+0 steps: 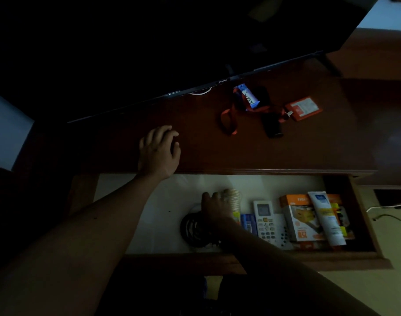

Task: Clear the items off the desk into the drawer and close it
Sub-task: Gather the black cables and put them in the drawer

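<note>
The drawer (363, 215) is pulled out below the dark wooden desk (217, 151). My left hand (159, 151) rests on the desk's front edge, fingers apart and nothing in it. My right hand (215, 209) is down inside the drawer, wrapped around a stack of paper cups (233, 198) above a coil of black cable (192, 229). On the desk lie an orange card holder (303, 108) with a red lanyard (228, 120), a blue-and-white packet (247, 96) and a small black device (271, 125).
The drawer also holds a white remote (264, 221), a blue box (248, 223), an orange-and-white box (297, 222) and a white tube (327, 217). A dark TV screen (172, 42) stands over the back of the desk. Cables (386, 209) trail on the floor at right.
</note>
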Demonstrator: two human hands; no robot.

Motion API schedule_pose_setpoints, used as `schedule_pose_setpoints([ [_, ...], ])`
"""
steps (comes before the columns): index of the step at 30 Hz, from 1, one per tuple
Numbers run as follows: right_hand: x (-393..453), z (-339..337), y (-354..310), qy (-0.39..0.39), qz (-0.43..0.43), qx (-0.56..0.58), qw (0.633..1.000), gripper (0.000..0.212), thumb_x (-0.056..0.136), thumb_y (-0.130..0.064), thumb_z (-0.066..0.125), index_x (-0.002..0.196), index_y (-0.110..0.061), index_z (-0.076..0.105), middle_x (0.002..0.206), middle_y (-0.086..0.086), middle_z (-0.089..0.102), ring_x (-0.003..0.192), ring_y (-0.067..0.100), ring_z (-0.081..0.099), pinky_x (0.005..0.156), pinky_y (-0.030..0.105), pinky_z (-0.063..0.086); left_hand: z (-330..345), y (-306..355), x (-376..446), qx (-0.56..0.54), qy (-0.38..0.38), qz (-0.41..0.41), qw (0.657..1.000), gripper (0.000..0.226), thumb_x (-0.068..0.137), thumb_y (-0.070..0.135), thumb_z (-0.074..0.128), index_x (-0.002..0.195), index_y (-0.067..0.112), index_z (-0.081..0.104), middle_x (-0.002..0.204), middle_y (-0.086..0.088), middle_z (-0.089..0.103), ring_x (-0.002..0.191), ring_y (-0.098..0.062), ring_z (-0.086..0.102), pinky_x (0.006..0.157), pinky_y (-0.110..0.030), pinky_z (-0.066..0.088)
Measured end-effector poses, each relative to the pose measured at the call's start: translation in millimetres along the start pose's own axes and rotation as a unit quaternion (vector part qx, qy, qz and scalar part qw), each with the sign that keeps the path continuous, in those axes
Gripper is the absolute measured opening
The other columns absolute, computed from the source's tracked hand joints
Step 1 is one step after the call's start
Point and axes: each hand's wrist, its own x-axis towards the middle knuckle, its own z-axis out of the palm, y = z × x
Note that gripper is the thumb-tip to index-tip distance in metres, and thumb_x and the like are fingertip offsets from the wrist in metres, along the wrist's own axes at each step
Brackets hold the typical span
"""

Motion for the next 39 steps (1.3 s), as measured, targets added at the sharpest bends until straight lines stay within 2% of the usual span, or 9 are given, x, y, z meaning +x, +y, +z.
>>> schedule_pose_setpoints([
  [2, 1.1, -1.3, 1.2, -0.011, 0.006, 0.061, 0.998, 0.055, 0.089, -0.019, 0.07, 0.131, -0.004, 0.038, 0.13, 0.025, 0.05, 0.112, 0.038, 0.058, 0.079, 0.035, 0.047, -0.5, 0.2, 0.0, 0.004, -0.003, 0.002, 1.0, 0.032, 0.097, 0.037, 0.045, 0.126, 0.028, 0.054, 0.145, 0.003, 0.046, 0.135, -0.024, 0.039, 0.106, -0.049, 0.03],
  [5, 3.2, -6.2, 2.2, -0.028, 0.004, 0.112, 0.993, 0.065, 0.082, -0.014, 0.078, 0.13, -0.003, 0.036, 0.126, 0.024, 0.052, 0.109, 0.037, 0.059, 0.075, 0.033, 0.047, -0.8, 0.3, -0.3, 0.006, -0.003, 0.001, 1.0, 0.032, 0.097, 0.037, 0.045, 0.127, 0.028, 0.054, 0.145, 0.003, 0.046, 0.135, -0.024, 0.039, 0.107, -0.049, 0.03],
  [10, 2.7, -11.7, -3.3, -0.046, -0.014, 0.125, 0.991, 0.057, 0.088, -0.023, 0.071, 0.129, 0.0, 0.04, 0.126, 0.022, 0.052, 0.109, 0.035, 0.057, 0.074, 0.032, 0.044, -0.3, -0.8, -1.0, 0.006, -0.001, 0.006, 1.0, 0.032, 0.097, 0.036, 0.048, 0.127, 0.027, 0.055, 0.145, 0.002, 0.047, 0.135, -0.025, 0.039, 0.105, -0.049, 0.03],
  [14, 0.1, -0.9, -11.5, -0.038, -0.032, 0.088, 0.995, 0.045, 0.093, -0.029, 0.064, 0.126, -0.003, 0.046, 0.128, 0.019, 0.047, 0.104, 0.03, 0.056, 0.078, 0.035, 0.048, -0.5, -0.7, -0.8, 0.003, 0.004, 0.008, 1.0, 0.032, 0.096, 0.035, 0.048, 0.126, 0.027, 0.055, 0.144, 0.002, 0.047, 0.134, -0.025, 0.04, 0.105, -0.049, 0.03],
  [19, -0.5, 10.3, -13.8, -0.025, -0.045, 0.037, 0.998, 0.036, 0.097, -0.023, 0.057, 0.128, -0.006, 0.05, 0.129, 0.019, 0.046, 0.112, 0.038, 0.056, 0.092, 0.046, 0.052, 0.3, -1.2, -1.8, 0.002, 0.006, 0.01, 1.0, 0.032, 0.096, 0.034, 0.049, 0.126, 0.026, 0.056, 0.145, 0.002, 0.048, 0.135, -0.025, 0.04, 0.105, -0.049, 0.03],
  [23, 0.7, 8.0, -8.0, -0.043, -0.051, 0.045, 0.997, 0.034, 0.099, -0.027, 0.054, 0.127, -0.008, 0.06, 0.127, 0.018, 0.05, 0.111, 0.036, 0.059, 0.094, 0.043, 0.051, 0.6, -1.1, -1.5, 0.001, 0.006, 0.01, 1.0, 0.032, 0.095, 0.033, 0.051, 0.126, 0.026, 0.056, 0.145, 0.002, 0.048, 0.134, -0.025, 0.041, 0.105, -0.05, 0.03],
  [28, -2.9, -2.9, 2.5, -0.027, -0.054, 0.052, 0.997, 0.036, 0.099, -0.037, 0.051, 0.117, -0.009, 0.065, 0.12, 0.014, 0.054, 0.105, 0.032, 0.06, 0.086, 0.039, 0.052, 1.2, 0.2, -1.4, 0.006, 0.001, 0.006, 1.0, 0.033, 0.095, 0.035, 0.049, 0.126, 0.026, 0.056, 0.144, 0.002, 0.047, 0.134, -0.025, 0.041, 0.105, -0.051, 0.031],
  [35, -8.8, -26.1, 17.6, 0.03, -0.08, 0.056, 0.995, 0.027, 0.097, -0.029, 0.055, 0.109, -0.007, 0.064, 0.111, 0.012, 0.057, 0.099, 0.03, 0.061, 0.077, 0.037, 0.054, -1.4, 3.9, -1.6, 0.001, 0.009, 0.005, 1.0, 0.035, 0.094, 0.036, 0.044, 0.125, 0.025, 0.056, 0.143, 0.002, 0.049, 0.133, -0.026, 0.041, 0.104, -0.051, 0.032],
  [39, -15.0, -45.4, 25.4, 0.075, -0.064, 0.092, 0.991, 0.025, 0.098, -0.027, 0.05, 0.101, -0.008, 0.065, 0.103, 0.01, 0.059, 0.078, 0.023, 0.055, 0.067, 0.029, 0.042, -0.7, 6.4, -1.5, -0.006, 0.015, 0.005, 1.0, 0.035, 0.093, 0.035, 0.045, 0.123, 0.024, 0.059, 0.142, 0.001, 0.05, 0.132, -0.027, 0.043, 0.103, -0.052, 0.033],
])
